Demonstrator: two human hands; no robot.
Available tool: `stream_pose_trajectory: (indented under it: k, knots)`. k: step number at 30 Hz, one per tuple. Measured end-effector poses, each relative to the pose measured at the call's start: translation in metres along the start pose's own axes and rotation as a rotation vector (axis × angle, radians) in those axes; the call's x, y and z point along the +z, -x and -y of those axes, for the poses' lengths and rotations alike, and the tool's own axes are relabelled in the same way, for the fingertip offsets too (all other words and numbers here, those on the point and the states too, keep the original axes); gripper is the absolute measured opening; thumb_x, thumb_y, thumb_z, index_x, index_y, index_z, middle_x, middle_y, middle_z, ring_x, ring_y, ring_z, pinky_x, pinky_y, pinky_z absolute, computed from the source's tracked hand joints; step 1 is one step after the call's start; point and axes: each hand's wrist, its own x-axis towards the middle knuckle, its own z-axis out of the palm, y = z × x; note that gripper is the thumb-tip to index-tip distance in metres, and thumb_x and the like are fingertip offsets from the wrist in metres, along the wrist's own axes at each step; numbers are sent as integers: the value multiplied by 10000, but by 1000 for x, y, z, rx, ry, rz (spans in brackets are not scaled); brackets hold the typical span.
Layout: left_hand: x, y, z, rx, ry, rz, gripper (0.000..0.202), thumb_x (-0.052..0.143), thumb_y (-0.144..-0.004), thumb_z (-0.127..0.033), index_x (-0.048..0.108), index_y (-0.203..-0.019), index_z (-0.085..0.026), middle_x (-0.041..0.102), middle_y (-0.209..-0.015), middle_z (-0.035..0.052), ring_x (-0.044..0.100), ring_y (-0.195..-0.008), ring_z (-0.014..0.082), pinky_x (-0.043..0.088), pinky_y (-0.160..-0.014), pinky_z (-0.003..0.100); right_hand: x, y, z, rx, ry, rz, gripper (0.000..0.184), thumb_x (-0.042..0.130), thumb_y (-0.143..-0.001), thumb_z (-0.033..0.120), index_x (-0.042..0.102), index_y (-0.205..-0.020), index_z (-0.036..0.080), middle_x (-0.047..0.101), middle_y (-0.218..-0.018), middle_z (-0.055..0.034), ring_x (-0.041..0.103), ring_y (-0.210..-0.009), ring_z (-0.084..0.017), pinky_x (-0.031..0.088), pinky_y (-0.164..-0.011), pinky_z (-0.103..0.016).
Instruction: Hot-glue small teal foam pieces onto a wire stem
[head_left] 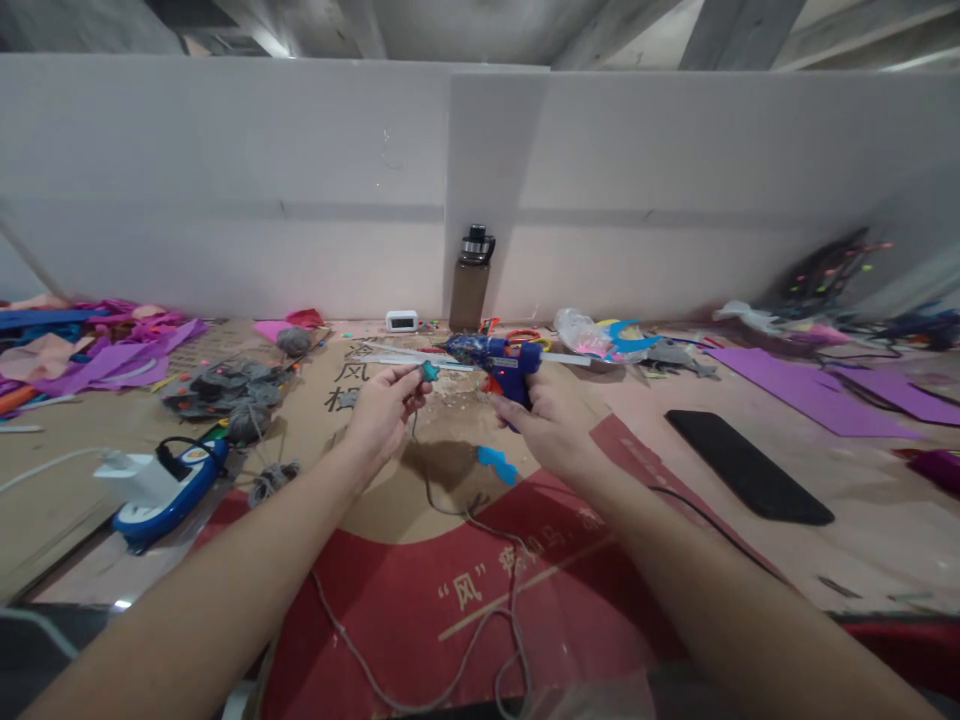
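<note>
My right hand [551, 425] is wrapped round the grip of a blue glue gun [496, 358], whose nozzle points left. My left hand [382, 408] pinches a small teal felt shape [429, 372] just in front of the nozzle tip, with a grey cord [420, 470] hanging down from it. Both hands hover above a brown and red cardboard sheet [420, 590]. A second blue felt piece [496, 464] lies on the cardboard below my right hand. The gun's black cable [712, 530] trails back along my right forearm.
A black phone [748, 467] lies to the right. Purple felt sheets [810, 390] are at right, with more felt scraps [97, 350] at left. Grey felt pieces [225, 385], a blue power strip with a white plug [161, 485], a bottle [472, 280] and a white clock [401, 321] stand near the back wall.
</note>
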Motion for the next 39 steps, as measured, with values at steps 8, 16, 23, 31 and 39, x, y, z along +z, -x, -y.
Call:
stream_pose_trajectory:
  k: [8,16,23,31,39]
  knots:
    - [-1,-1,-1,12,-18,-22,63,707,-720,-100,649,-737,-120,623,-631,-2,587,-558,65,430,-517,154,7,4,1,-160,183,33,353,547,-863,303,579,-1202,209,649,-1009,-91,587,-931,-252,459,-858,-408]
    - [2,2,-2,62,-39,14,92,729,-715,-117,645,-753,-113,630,-649,12,583,-570,69,391,-509,163,7,2,-4,-152,235,54,295,527,-876,287,580,-1151,192,651,-1049,-98,591,-954,-247,457,-898,-419]
    - [-2,-2,4,114,-51,40,129,748,-697,-151,641,-762,-122,634,-665,13,587,-582,80,387,-517,189,9,4,-2,-165,232,47,308,533,-865,264,570,-1165,202,651,-1079,-104,590,-994,-259,448,-916,-434]
    - [-3,-2,5,145,-78,79,109,733,-705,-169,649,-757,-125,635,-625,20,559,-556,80,372,-509,191,7,4,-1,-137,252,33,256,517,-868,273,565,-1105,190,641,-1008,-94,591,-936,-248,459,-873,-412]
    - [-4,-2,5,164,-78,82,142,748,-688,-198,654,-764,-123,636,-648,19,566,-574,80,384,-518,193,8,6,1,-148,248,28,298,510,-878,295,570,-1152,195,641,-974,-98,595,-941,-259,467,-848,-409]
